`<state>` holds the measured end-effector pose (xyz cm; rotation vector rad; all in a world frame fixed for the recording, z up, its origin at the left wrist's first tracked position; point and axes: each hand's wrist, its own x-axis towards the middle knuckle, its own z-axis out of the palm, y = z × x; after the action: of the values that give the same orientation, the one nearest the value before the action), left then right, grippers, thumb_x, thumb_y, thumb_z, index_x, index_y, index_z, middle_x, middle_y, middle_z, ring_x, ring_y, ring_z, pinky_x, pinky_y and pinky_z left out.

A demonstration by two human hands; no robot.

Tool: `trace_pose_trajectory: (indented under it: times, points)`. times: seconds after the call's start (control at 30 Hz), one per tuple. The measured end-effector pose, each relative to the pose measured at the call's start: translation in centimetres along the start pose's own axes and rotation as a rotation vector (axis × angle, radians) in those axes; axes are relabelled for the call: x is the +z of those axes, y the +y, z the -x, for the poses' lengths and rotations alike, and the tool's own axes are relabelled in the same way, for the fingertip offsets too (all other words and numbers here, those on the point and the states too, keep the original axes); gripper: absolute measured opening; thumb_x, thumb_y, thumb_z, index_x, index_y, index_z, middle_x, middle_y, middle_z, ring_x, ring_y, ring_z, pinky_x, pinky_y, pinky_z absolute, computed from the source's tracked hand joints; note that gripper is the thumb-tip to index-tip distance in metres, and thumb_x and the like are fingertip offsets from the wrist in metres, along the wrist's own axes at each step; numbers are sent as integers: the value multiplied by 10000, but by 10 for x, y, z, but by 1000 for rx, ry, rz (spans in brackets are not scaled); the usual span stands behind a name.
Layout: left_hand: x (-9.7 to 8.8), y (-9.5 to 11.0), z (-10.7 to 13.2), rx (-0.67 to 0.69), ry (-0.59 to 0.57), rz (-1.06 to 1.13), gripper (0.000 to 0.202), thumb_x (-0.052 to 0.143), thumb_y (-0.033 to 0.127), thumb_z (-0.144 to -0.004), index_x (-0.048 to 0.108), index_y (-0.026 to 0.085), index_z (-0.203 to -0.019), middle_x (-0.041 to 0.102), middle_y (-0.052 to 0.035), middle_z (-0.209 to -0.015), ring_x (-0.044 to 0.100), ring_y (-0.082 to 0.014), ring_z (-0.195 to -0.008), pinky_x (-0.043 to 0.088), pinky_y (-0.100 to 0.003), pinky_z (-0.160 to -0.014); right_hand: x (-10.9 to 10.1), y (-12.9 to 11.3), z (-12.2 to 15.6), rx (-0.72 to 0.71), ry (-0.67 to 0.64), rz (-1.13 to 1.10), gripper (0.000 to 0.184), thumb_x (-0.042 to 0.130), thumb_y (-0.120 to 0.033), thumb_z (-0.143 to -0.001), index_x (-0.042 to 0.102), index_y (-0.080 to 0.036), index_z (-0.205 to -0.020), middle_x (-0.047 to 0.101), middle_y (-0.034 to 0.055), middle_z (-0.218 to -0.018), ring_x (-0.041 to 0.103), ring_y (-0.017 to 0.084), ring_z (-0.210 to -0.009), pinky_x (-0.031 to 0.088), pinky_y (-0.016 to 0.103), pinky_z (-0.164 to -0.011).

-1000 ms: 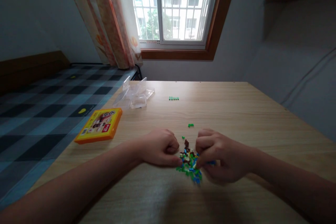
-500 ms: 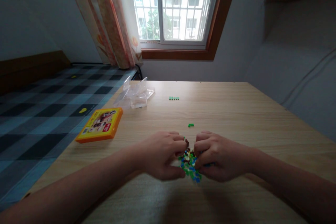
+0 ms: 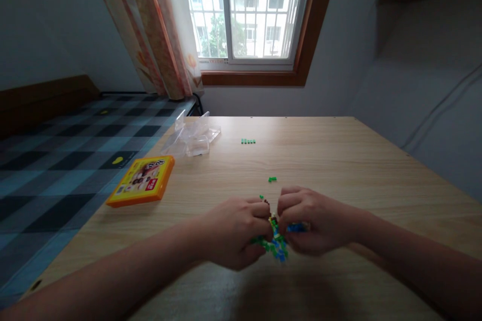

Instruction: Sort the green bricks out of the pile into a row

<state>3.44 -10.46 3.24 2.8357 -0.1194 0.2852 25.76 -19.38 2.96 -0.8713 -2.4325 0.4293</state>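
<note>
Since the earlier frame, the left hand has come a little closer to the person and now covers more of the left side of the brick pile. The right hand stays almost in place at the pile's right side, with blue bricks showing beneath its curled fingers. The hands are apart, with a narrow gap between them where green, blue and yellow bricks show. Both have bent fingers; whether either pinches a brick cannot be told. Just past the left fingertips lies a small green brick; farther out, ahead of the gap, lie some joined-looking green pieces. Well beyond the hands, a row of green bricks sits on the tabletop. Ahead and left of the left hand are an orange box and clear plastic trays.
</note>
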Motion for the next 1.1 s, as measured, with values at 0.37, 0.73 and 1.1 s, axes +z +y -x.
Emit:
trace_pose_trajectory:
  times: [0.37, 0.73, 1.1]
  points:
    - [2, -3, -1, 12, -67, 26, 58, 637, 192, -782, 633, 211, -838, 587, -36, -858, 556, -187, -802, 483, -316, -723, -12, 57, 19, 344, 201, 159, 81, 586, -132, -843, 660, -166, -838, 641, 47, -838, 562, 155, -825, 444, 282, -774]
    - [2, 0, -1, -12, -33, 89, 93, 630, 177, -756, 626, 201, -846, 552, -33, -869, 537, -164, -767, 472, -296, -701, -7, 67, 21, 341, 120, 249, 143, 554, -217, -932, 685, -172, -898, 641, 57, -846, 559, 161, -830, 448, 282, -769]
    - [3, 2, -2, -50, 79, 225, 100, 608, 153, -742, 626, 196, -830, 599, -25, -868, 560, -138, -735, 459, -256, -664, -7, 65, 20, 258, 129, 254, 209, 539, -256, -970, 728, -184, -916, 650, 60, -829, 574, 153, -810, 448, 287, -743]
